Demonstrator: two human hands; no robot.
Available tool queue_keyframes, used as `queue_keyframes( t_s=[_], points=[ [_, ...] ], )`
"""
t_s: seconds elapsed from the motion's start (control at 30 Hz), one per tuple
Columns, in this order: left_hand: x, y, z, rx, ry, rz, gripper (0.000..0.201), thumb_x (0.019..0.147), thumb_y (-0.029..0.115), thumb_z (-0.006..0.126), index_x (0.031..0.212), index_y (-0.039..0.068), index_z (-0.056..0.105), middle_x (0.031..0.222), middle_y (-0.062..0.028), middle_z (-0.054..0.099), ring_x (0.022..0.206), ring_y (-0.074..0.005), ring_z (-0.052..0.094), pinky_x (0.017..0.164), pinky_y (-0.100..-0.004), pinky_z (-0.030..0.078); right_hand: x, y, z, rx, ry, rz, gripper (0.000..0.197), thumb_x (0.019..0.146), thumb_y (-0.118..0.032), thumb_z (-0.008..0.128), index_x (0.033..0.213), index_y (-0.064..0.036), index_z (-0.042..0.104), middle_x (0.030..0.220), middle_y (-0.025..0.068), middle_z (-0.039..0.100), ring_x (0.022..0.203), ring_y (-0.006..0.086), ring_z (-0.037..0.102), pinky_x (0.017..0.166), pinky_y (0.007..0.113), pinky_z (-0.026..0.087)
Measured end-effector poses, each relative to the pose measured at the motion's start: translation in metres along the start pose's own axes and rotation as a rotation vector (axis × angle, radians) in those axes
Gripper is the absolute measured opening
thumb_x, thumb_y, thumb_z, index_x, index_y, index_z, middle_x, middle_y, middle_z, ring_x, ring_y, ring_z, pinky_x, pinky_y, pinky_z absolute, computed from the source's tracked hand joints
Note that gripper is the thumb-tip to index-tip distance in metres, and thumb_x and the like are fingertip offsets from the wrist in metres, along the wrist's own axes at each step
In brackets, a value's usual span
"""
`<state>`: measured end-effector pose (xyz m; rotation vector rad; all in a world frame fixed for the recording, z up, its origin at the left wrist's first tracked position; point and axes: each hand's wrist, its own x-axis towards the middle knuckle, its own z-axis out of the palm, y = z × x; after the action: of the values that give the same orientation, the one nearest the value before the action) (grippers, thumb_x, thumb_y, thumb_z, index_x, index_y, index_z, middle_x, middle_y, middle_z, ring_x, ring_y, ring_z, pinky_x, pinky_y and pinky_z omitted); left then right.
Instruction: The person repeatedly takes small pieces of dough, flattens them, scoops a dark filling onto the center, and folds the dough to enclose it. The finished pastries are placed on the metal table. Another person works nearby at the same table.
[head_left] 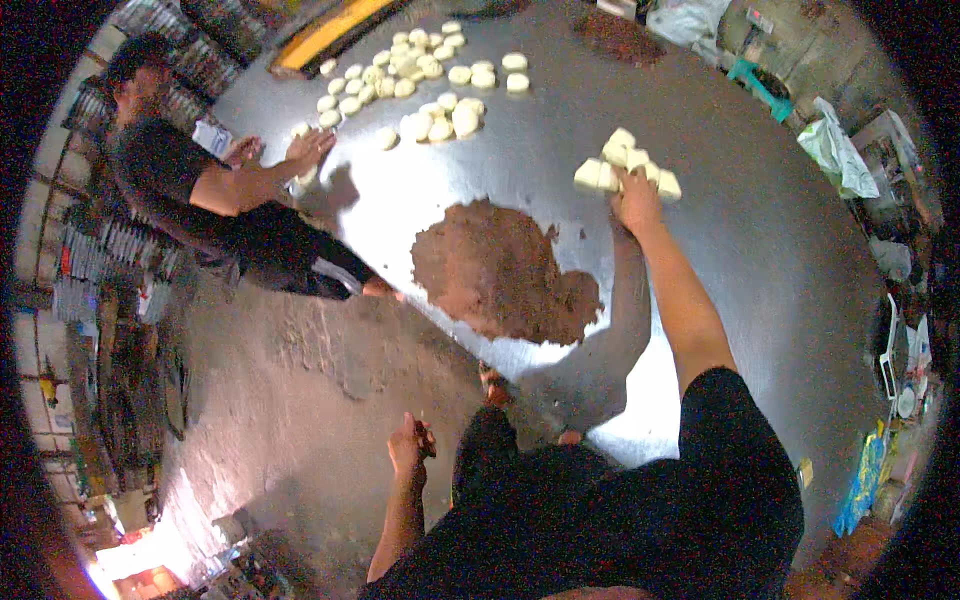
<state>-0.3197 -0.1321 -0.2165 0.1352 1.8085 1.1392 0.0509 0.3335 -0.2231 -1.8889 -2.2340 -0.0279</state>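
Note:
My right hand [638, 205] reaches over the metal table to a small group of pale cut dough pieces [620, 150]. Its fingers close at the near edge of the group, on one piece as far as I can see. Low beside my body, off the table's edge, my left hand [405, 447] is curled around a dark brown lump [427, 438]. A broad, crumbly brown mass of what looks like filling [490, 265] is spread on the table between me and the far dough. Many rounded dough balls [400, 75] lie at the far left.
The shiny metal table [760, 230] fills the middle. At its left edge a co-worker [200, 170] in dark clothes has both hands near the dough balls. A yellow-edged board [335, 35] lies at the far left. Plastic bags [835, 150] and clutter line the right side.

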Motion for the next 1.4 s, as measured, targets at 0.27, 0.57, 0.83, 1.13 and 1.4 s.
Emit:
queue_keyframes(
  t_s=[0.27, 0.57, 0.83, 1.13, 1.4],
  points=[
    [0.002, 0.046, 0.130, 0.136, -0.467, 0.183, 0.036, 0.096, 0.034, 0.055, 0.085, 0.000, 0.064, 0.066, -0.0023, 0.058, 0.055, -0.0098, 0.053, 0.047, -0.0260, 0.043, 0.019, -0.006, -0.014, 0.131, -0.175, 0.043, 0.058, 0.079, -0.033, 0.069, 0.133, -0.0213, 0.051, 0.133, 0.0203, 0.047, 0.116, 0.0430, 0.050, 0.096, 0.050, 0.044],
    [-0.064, 0.099, 0.278, 0.137, -0.815, 0.266, 0.058, 0.096, 0.026, 0.057, 0.146, 0.011, 0.031, 0.103, -0.0043, 0.060, 0.075, -0.0094, 0.056, 0.060, -0.0260, 0.050, -0.206, -0.030, -0.098, 0.856, 0.037, -0.321, 0.040, 0.063, -0.018, 0.072, 0.098, -0.0016, 0.061, 0.089, 0.0142, 0.059, 0.085, 0.0324, 0.060, 0.075, 0.040, 0.048],
    [-0.098, 0.038, 0.305, 0.141, -1.258, -0.023, 0.040, 0.094, 0.027, 0.061, 0.125, 0.004, 0.052, 0.106, -0.0044, 0.062, 0.092, -0.0146, 0.060, 0.072, -0.0300, 0.052, -0.295, 0.033, -0.181, 0.844, -0.176, -0.177, 0.035, 0.065, -0.019, 0.075, 0.095, -0.0044, 0.063, 0.089, 0.0141, 0.059, 0.084, 0.0331, 0.061, 0.074, 0.041, 0.049],
    [-0.083, -0.017, 0.278, 0.792, -0.438, 0.872, 0.043, 0.081, 0.033, 0.073, 0.114, 0.007, 0.064, 0.109, -0.0122, 0.067, 0.096, -0.0292, 0.063, 0.085, -0.0413, 0.049, -0.306, 0.067, -0.262, 1.026, 0.675, -0.157, 0.032, 0.070, -0.014, 0.070, 0.097, -0.0053, 0.056, 0.090, 0.0083, 0.055, 0.078, 0.0220, 0.056, 0.072, 0.037, 0.048],
    [-0.088, -0.053, 0.254, 1.066, -0.480, 1.145, 0.028, 0.078, 0.022, 0.069, 0.105, 0.015, 0.069, 0.100, -0.0101, 0.060, 0.102, -0.0294, 0.052, 0.085, -0.0453, 0.045, -0.249, 0.040, -0.178, 0.363, 0.309, -0.381, 0.031, 0.087, -0.014, 0.063, 0.115, -0.0010, 0.061, 0.114, 0.0157, 0.061, 0.095, 0.0289, 0.061, 0.082, 0.034, 0.049]
  ],
)
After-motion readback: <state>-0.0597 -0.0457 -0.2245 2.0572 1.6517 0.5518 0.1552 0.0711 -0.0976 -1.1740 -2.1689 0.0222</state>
